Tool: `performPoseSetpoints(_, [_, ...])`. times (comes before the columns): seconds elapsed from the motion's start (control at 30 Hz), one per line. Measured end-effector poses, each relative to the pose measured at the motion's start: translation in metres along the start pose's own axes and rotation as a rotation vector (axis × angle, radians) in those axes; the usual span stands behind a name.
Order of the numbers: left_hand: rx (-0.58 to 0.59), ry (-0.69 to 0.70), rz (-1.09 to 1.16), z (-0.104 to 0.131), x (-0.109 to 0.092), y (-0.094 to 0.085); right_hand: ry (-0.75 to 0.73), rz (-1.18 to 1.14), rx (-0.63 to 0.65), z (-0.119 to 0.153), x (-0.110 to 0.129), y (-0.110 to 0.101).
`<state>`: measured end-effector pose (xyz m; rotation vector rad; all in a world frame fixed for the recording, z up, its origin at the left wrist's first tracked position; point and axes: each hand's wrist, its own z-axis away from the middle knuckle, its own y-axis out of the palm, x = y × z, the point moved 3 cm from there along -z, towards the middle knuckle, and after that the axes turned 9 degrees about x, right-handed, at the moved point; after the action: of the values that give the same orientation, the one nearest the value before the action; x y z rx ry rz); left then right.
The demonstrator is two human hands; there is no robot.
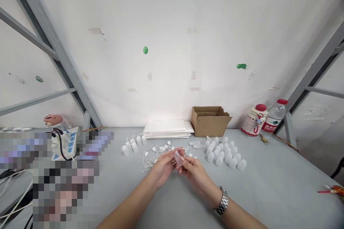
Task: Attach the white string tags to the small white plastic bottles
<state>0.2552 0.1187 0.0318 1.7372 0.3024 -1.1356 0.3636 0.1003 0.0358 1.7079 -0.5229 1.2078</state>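
A small translucent plastic bottle (178, 159) is held between the fingertips of both my hands, tilted above the middle of the table. My left hand (164, 167) grips it from the left, with its fingers closed. My right hand (195, 171), below a metal watch, pinches it from the right. Just behind the hands lie several white cord-like pieces with small caps (146, 154), partly hidden by my fingers. Several frosted white bottles (228, 158) stand grouped to the right. Two clear pieces (198, 146) lie beside that group. Further left stands a smaller cluster of capped white bottles (134, 147).
At the back are a stack of white flat packs (167, 130) and an open cardboard box (212, 125). A decorated bottle (254, 121) and a red-capped water bottle (274, 117) stand at the right. A power strip (64, 145) with cables lies left, beside blurred areas.
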Motion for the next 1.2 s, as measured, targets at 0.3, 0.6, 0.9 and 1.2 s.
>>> performPoseSetpoints(0.3, [-0.001, -0.040, 0.034, 0.000, 0.001, -0.001, 0.033, -0.151, 0.013, -0.001, -0.004, -0.004])
performPoseSetpoints(0.6, [-0.033, -0.081, 0.041, 0.001, -0.003, -0.002, 0.078, -0.289, 0.128, -0.002, -0.005, -0.003])
performPoseSetpoints(0.9, [-0.152, 0.058, -0.118, 0.001, -0.013, 0.004, 0.038, -0.088, 0.021, -0.002, -0.001, -0.001])
performPoseSetpoints(1.2, [-0.150, 0.100, -0.010, 0.000, -0.001, 0.002, 0.002, -0.041, 0.000, -0.001, -0.001, -0.005])
